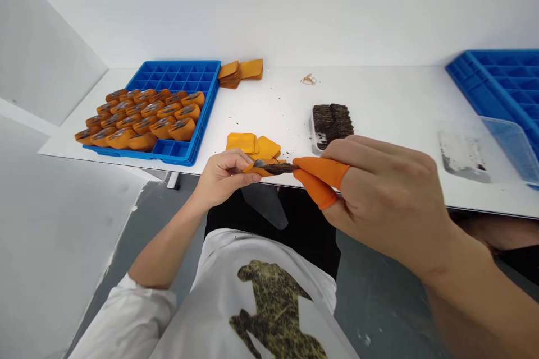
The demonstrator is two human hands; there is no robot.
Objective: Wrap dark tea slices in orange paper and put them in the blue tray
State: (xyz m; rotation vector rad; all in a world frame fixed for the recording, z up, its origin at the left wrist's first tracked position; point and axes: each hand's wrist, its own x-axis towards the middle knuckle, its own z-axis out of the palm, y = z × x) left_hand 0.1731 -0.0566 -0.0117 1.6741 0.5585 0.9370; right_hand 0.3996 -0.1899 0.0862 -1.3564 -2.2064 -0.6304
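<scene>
Between the fingers of my left hand point(223, 176), an orange paper packet point(249, 169) is pinched with its mouth facing right. My right hand point(381, 193) wears orange finger cots point(323, 171) on its thumb and index finger. Those two tips grip the end of a thin, dark, crumbly slab point(280, 168), whose far end lies at the packet's mouth; how deep it sits inside I cannot tell. Just beyond my hands lie flat orange packets point(242, 142). A white plastic tub point(312, 133) holds rows of similar dark slabs point(334, 119).
At left, a blue divided tray point(197, 143) carries many orange packets point(145, 124) standing open-topped. Stacked orange packets point(241, 72) lie beside it. Rubber bands point(309, 79) rest near the wall. At right are a clear plastic container point(484, 154) and another blue tray point(475, 76).
</scene>
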